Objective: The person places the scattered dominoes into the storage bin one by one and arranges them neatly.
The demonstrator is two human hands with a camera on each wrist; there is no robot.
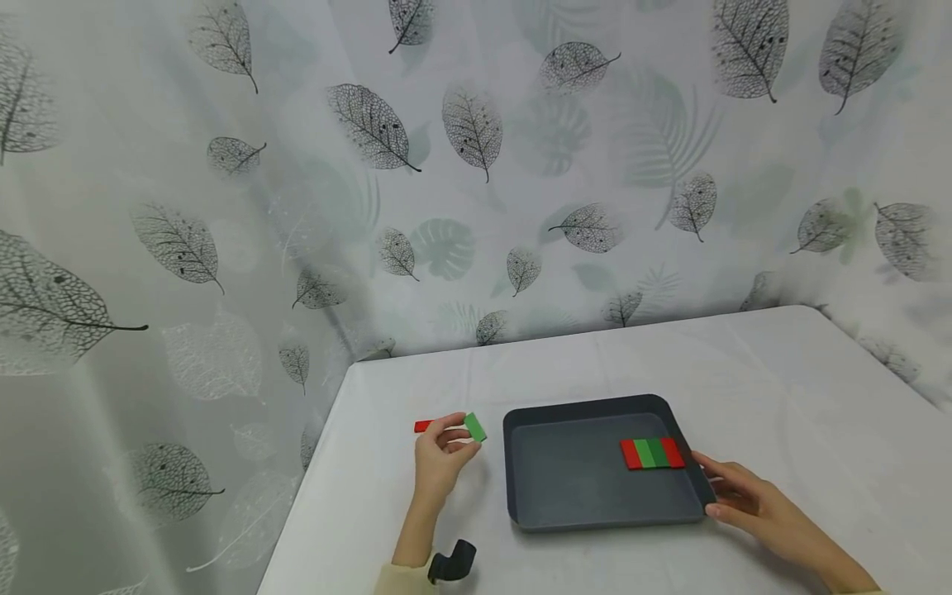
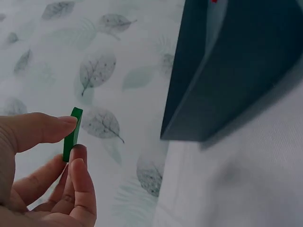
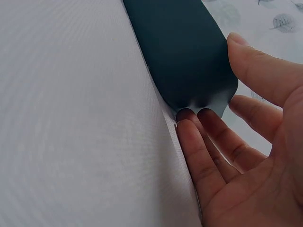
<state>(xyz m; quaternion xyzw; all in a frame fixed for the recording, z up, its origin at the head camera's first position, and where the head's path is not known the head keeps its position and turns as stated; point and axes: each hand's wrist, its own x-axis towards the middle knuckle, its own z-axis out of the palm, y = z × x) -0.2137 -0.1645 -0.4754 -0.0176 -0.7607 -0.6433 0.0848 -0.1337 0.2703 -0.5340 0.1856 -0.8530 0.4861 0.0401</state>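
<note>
My left hand (image 1: 439,467) pinches a small flat green tile (image 1: 475,427) between thumb and fingertips, raised above the table left of the tray. In the left wrist view the same green tile (image 2: 72,135) shows edge-on. A dark grey rectangular tray (image 1: 565,487) lies flat, and my right hand (image 1: 751,504) holds its near right corner, thumb on one side and fingertips on the other. Inside the tray, toward the right wall, several tiles form a row: a red tile (image 1: 630,454), a light green, a dark green and another red tile (image 1: 673,452) at the right end.
Another red tile (image 1: 421,426) lies on the white table (image 1: 803,397) behind my left hand, partly hidden by it. Leaf-patterned curtains (image 1: 476,207) hang along the table's back and sides. A black band (image 1: 454,562) sits on my left wrist.
</note>
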